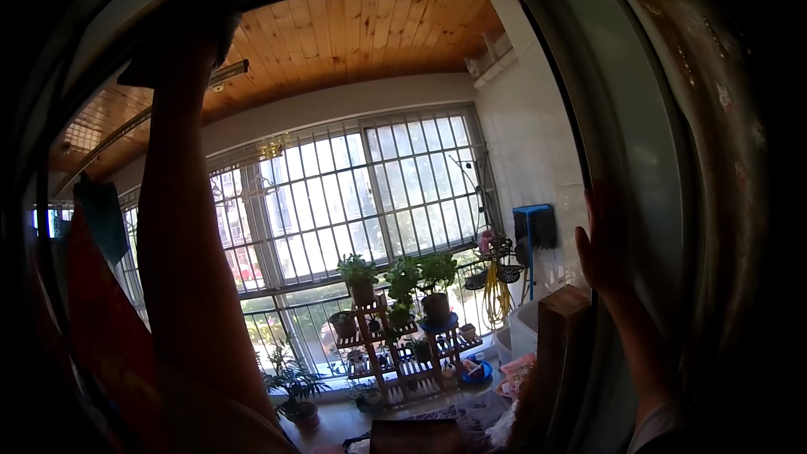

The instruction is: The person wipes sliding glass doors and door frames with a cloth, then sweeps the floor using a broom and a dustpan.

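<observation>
Left arm reaching high, right hand braced at the frame!
Up top, the left hand (187, 44) is at the upper-left of the door frame (635, 109), with what looks like a dark cloth (141, 72) around it; too dim to tell whether those fingers are closed. Lower right, the right hand (600, 245) lies against the frame's side, thumb apart from the fingers. Beyond, a plant stand (367, 319) fronts the barred window (328, 193).
</observation>
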`<state>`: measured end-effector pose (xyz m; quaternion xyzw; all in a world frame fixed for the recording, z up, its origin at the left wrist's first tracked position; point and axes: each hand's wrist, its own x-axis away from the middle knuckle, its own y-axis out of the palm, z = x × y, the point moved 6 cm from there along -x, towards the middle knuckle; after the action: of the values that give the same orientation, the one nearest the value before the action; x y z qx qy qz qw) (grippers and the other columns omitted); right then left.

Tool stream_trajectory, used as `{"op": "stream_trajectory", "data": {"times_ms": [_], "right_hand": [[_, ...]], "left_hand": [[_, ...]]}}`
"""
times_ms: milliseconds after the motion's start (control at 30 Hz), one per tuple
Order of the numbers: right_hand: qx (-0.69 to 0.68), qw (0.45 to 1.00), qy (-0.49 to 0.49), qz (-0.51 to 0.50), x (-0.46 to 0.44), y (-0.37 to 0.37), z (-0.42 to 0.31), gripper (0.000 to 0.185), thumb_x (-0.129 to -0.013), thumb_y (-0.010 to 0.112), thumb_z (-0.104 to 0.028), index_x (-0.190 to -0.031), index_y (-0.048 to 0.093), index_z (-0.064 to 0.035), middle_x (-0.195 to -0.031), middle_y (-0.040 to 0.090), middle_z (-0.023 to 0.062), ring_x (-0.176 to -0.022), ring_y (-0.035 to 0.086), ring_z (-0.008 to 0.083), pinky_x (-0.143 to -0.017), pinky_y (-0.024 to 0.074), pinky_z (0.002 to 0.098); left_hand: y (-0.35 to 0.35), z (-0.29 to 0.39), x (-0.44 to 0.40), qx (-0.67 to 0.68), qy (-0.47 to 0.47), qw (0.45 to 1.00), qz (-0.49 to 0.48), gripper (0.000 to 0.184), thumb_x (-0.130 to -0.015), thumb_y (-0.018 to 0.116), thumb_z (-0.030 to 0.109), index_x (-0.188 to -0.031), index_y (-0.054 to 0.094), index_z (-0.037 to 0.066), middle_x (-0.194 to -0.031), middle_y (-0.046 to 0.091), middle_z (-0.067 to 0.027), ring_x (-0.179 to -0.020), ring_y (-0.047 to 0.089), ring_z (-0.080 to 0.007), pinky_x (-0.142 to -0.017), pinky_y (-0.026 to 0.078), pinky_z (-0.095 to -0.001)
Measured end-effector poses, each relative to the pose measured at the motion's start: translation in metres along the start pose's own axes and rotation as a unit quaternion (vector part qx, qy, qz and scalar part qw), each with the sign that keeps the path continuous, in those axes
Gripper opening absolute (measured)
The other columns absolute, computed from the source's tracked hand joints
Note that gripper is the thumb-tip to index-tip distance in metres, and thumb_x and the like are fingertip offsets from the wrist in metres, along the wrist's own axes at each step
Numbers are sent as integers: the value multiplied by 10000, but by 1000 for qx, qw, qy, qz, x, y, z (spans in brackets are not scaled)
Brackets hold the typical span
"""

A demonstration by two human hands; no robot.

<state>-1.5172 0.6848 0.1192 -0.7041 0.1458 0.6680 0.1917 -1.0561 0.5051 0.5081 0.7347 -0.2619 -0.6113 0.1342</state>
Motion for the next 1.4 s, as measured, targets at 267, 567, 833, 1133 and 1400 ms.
{"op": "stream_trajectory", "data": {"times_ms": [267,567,833,1133,1400], "right_hand": [[-53,998,13,8,2,7,3,607,-952,339,-444,-1422,276,-65,-1484,218,177,-1377,195,334,-1116,132,470],[-46,999,5,6,2,-8,-10,702,-895,433,-535,-1431,272,-111,-1482,180,202,-1368,202,359,-1091,180,502],[-71,997,-4,4,1,-8,-16,707,-920,400,-515,-1432,238,-55,-1488,134,231,-1379,152,374,-1099,137,511],[-97,995,-6,8,3,0,-9,719,-913,397,-541,-1432,255,-64,-1489,158,223,-1381,156,370,-1102,132,498],[3,1000,5,-25,0,-17,-18,699,-917,379,-530,-1412,292,-44,-1462,212,248,-1362,210,376,-1092,159,508]], "left_hand": [[-34,19,-1,-81,-29,991,98,385,-847,568,417,-810,673,48,-733,663,-118,-623,630,-246,-628,513,-374],[-57,65,0,-22,-75,995,57,442,-753,696,457,-1005,656,97,-889,677,-72,-822,635,-221,-793,491,-364],[1,129,-35,204,2,955,214,265,-856,604,310,-980,639,78,-848,644,-80,-788,603,-179,-735,484,-340],[-39,243,-59,229,31,969,-85,362,-884,469,336,-1158,547,112,-1258,485,-93,-1179,444,-301,-939,390,-495],[-5,148,-29,128,-13,974,187,393,-888,443,351,-1196,525,120,-1307,458,-84,-1225,411,-302,-988,348,-480]]}}
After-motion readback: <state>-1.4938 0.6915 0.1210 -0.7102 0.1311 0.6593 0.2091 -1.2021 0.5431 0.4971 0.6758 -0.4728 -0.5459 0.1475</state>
